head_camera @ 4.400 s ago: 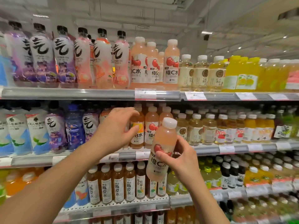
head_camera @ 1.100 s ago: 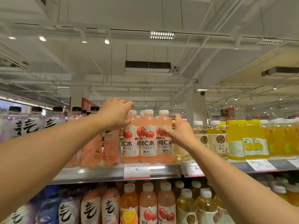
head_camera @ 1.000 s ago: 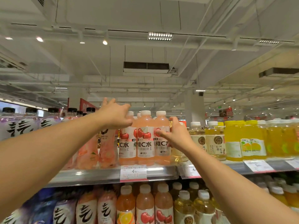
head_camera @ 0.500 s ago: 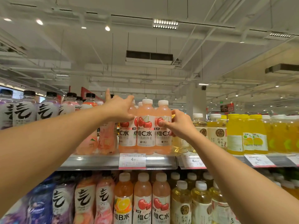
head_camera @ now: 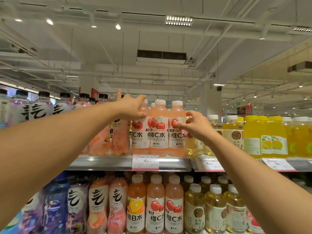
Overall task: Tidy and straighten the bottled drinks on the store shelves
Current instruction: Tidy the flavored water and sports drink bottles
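Pink cherry bottles [head_camera: 159,129] crowd between peach bottles [head_camera: 118,141] and yellow bottles [head_camera: 265,135].

Top shelf [head_camera: 118,163], front row: three cherry bottles [head_camera: 159,129] with white caps, at least six black-capped bottles [head_camera: 38,108]. Lower shelf, front row: two cherry bottles, one orange-label bottle [head_camera: 135,205], three pale yellow bottles [head_camera: 215,208]. Price tags [head_camera: 145,162] visible: three. Hands: two.
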`<action>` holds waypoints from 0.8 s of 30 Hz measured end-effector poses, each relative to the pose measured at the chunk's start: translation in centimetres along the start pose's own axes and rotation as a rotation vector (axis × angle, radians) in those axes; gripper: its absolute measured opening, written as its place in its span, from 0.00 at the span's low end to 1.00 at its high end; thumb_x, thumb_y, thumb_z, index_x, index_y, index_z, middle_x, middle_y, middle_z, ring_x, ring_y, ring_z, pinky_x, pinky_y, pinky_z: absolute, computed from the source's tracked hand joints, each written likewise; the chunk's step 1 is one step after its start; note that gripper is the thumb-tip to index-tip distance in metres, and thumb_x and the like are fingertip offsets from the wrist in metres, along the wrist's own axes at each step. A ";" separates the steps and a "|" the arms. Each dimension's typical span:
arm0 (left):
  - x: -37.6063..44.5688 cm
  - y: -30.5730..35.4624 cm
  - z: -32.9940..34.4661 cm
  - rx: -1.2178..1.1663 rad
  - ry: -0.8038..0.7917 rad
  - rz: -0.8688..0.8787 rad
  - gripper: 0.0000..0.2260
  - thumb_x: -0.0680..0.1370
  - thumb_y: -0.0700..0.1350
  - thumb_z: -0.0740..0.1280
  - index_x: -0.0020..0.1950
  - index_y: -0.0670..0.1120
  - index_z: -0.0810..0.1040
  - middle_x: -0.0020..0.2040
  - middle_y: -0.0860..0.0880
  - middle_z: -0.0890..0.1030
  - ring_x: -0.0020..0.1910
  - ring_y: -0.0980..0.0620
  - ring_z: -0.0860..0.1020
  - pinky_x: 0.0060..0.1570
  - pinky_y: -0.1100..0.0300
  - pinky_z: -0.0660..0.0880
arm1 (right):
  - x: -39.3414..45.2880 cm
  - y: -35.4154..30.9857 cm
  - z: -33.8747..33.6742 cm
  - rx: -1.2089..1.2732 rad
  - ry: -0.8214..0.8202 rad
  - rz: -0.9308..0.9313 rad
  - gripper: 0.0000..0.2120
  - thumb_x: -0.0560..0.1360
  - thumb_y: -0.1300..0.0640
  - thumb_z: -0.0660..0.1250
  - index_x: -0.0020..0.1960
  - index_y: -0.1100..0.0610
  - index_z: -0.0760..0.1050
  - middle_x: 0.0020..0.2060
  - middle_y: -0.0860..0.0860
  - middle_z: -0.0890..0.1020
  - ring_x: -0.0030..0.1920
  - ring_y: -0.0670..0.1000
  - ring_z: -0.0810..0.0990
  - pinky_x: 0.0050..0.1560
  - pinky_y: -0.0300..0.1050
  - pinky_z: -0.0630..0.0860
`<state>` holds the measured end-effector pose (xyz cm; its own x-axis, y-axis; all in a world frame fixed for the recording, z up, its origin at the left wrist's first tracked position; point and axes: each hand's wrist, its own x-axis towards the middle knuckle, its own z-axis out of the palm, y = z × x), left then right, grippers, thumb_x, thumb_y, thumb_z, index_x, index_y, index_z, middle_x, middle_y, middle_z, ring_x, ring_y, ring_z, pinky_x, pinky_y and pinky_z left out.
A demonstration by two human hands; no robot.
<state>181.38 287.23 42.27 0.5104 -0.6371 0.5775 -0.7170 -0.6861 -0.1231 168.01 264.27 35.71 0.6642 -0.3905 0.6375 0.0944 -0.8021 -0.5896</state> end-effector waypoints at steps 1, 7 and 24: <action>0.0 0.2 0.2 0.007 -0.006 -0.007 0.34 0.82 0.60 0.59 0.82 0.51 0.47 0.60 0.44 0.81 0.79 0.38 0.58 0.75 0.35 0.33 | -0.2 0.0 0.2 0.009 0.006 0.004 0.25 0.72 0.45 0.78 0.63 0.52 0.73 0.46 0.50 0.86 0.39 0.52 0.87 0.35 0.45 0.85; -0.4 1.0 1.4 0.046 0.053 -0.046 0.35 0.82 0.58 0.60 0.83 0.52 0.45 0.66 0.43 0.79 0.80 0.40 0.57 0.76 0.33 0.38 | -0.8 -0.2 0.7 -0.007 0.041 0.021 0.28 0.74 0.48 0.78 0.68 0.53 0.71 0.47 0.49 0.85 0.38 0.51 0.87 0.36 0.46 0.85; -18.3 4.8 1.8 -0.041 -0.074 0.087 0.14 0.79 0.59 0.65 0.61 0.55 0.80 0.54 0.56 0.85 0.49 0.57 0.82 0.50 0.53 0.81 | -15.7 -2.3 1.4 0.043 -0.735 -0.144 0.19 0.76 0.43 0.74 0.65 0.43 0.75 0.51 0.47 0.87 0.47 0.48 0.87 0.52 0.53 0.85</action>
<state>169.41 295.00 29.65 0.4780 -0.7188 0.5048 -0.7781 -0.6132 -0.1363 158.41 272.85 26.33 0.9660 0.1315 0.2226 0.2363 -0.7983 -0.5539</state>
